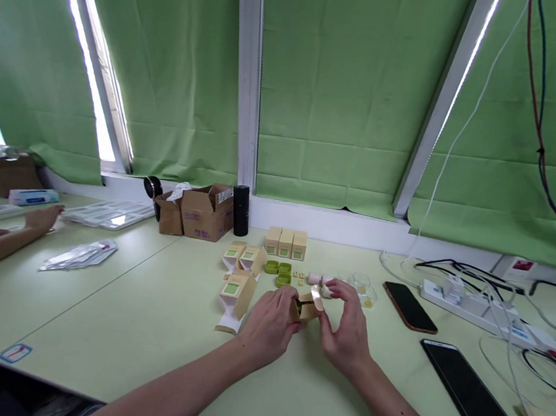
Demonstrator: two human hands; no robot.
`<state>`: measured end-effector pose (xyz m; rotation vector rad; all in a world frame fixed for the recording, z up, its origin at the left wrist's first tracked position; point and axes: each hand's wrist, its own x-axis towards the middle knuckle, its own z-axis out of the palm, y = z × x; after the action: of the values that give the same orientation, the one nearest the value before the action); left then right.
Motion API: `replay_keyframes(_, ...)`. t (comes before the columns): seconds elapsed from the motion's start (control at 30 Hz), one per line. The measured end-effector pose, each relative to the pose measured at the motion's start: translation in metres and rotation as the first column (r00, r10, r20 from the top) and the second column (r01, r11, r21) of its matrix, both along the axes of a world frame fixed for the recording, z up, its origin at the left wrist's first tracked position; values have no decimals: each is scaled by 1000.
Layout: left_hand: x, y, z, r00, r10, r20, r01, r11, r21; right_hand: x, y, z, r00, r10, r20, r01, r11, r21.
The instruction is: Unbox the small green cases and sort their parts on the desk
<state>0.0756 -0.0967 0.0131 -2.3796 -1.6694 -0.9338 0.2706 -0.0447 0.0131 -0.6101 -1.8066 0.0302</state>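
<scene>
My left hand [268,326] grips a small brown cardboard box [307,312] from its left side, fingers closed round it. At the box's right end, my right hand [348,331] has its thumb and fingers on the raised lid flap [317,298]. The box is partly open; what lies inside is mostly hidden. Left of my hands lie several similar opened boxes [244,292] with white inner flaps. Just beyond are small green square containers [284,279], tiny yellow pieces [298,276], white cylindrical pieces [315,279] and clear round plastic trays [367,295].
Closed small boxes [285,243] stand in a row behind. Further back are larger cartons [206,214] and a black cylinder [240,211]. Two phones [410,307], a power strip [475,313] and cables occupy the right. Another person's arm [6,239] rests at far left, near plastic packets [80,255].
</scene>
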Motion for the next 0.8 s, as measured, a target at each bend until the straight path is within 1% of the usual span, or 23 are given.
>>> replay_keyframes(0.1, 0, -1, 2, 1000, -16, -22, 16, 1000, -9, 0, -3, 5, 999, 39, 36, -45, 979, 201)
replay_keyframes(0.2, 1, -1, 4, 999, -22, -38, 22, 1000, -11, 0, -5, 8, 992, 83, 92, -107, 945, 309)
replay_keyframes(0.33, 3, -1, 7, 998, -58, -20, 59, 997, 40, -3, -11, 12, 961, 145, 235, -224, 907, 357)
replay_keyframes(0.4, 4, -2, 8, 996, -89, -2, 89, 993, 75, -6, -14, 14, 940, 170, 296, -272, 896, 352)
replay_keyframes(0.47, 4, -1, 8, 993, -121, 12, 120, 989, 90, -7, -15, 16, 926, 182, 330, -294, 896, 334)
replay_keyframes(0.5, 4, -1, 7, 991, -131, 15, 129, 988, 89, -7, -14, 15, 925, 180, 334, -291, 902, 320)
replay_keyframes(0.57, 2, 0, 3, 992, -127, 15, 125, 989, 83, -6, -11, 13, 942, 143, 304, -238, 922, 305)
replay_keyframes(0.7, -2, 2, -5, 998, -66, 1, 66, 995, 70, 0, 0, 6, 984, -9, 180, -44, 956, 289)
replay_keyframes(0.8, -2, 2, -7, 999, -52, 12, 51, 998, 47, 4, 7, 1, 986, -82, 146, 51, 977, 205)
